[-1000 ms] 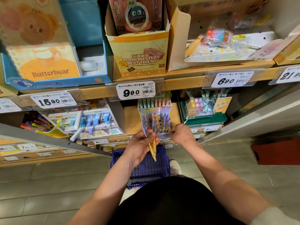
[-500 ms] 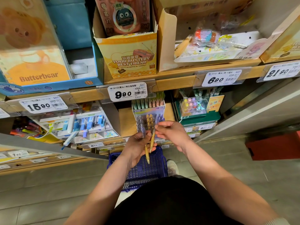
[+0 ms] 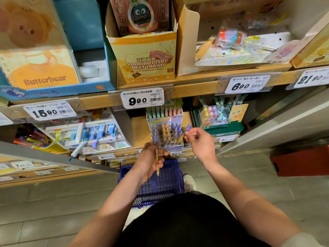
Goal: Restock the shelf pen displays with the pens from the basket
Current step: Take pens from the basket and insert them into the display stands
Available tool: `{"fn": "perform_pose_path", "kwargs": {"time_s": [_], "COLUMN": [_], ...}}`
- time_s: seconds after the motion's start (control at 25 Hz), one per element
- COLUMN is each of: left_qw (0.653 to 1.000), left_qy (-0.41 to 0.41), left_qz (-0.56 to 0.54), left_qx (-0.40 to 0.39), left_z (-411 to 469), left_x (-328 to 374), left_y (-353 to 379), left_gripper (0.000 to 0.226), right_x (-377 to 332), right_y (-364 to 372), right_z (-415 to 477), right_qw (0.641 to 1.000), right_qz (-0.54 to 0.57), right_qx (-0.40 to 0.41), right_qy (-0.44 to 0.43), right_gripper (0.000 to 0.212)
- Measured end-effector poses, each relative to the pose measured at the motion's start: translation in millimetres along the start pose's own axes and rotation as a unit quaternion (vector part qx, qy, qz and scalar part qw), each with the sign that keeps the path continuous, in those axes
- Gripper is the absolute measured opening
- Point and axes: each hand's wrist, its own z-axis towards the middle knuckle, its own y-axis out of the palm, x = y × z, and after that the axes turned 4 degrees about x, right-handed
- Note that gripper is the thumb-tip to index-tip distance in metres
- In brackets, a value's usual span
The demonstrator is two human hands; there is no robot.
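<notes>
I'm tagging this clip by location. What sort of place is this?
Most likely a stationery shop aisle: a white price tag reading 9.90 clipped to the light wooden shelf edge, a clear plastic pen display stocked with pens, and a blue plastic shopping basket on the floor.

In front of me stands a blue Butterbear box [image 3: 44, 68], just beside a yellow badge box [image 3: 147, 65]; below this one hangs a 9.90 price tag [image 3: 142, 98].

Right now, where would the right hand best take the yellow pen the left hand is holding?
Probably the bare lower end of the yellow pen, coming from the right and below: it juts free over the basket, while the left hand wraps its middle.
</notes>
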Motion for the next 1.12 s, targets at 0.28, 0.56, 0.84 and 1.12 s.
{"fn": "perform_pose_path", "kwargs": {"time_s": [0.28, 0.56, 0.84, 1.12], "left_qw": [0.999, 0.998, 0.998, 0.999], "left_qy": [0.044, 0.054, 0.048, 0.053], "left_qz": [-0.019, -0.043, -0.026, -0.001], "left_qx": [-0.02, -0.001, 0.008, -0.006], "left_z": [-7, -7, -4, -1], "left_x": [1, -1, -3, -8], "left_y": [-5, -6, -9, 0], "left_gripper": [0.006, 0.014, 0.018, 0.028], "right_x": [14, 24, 23, 6], "right_y": [11, 28, 37, 12], "right_z": [-3, 0, 5, 1], "right_qw": [0.995, 0.97, 0.964, 0.967], "right_qz": [-0.075, -0.211, -0.25, -0.146], "right_qx": [-0.031, -0.08, -0.088, -0.176], "right_qy": [-0.064, -0.086, -0.039, 0.107], "right_gripper": [0.002, 0.005, 0.011, 0.012]}}
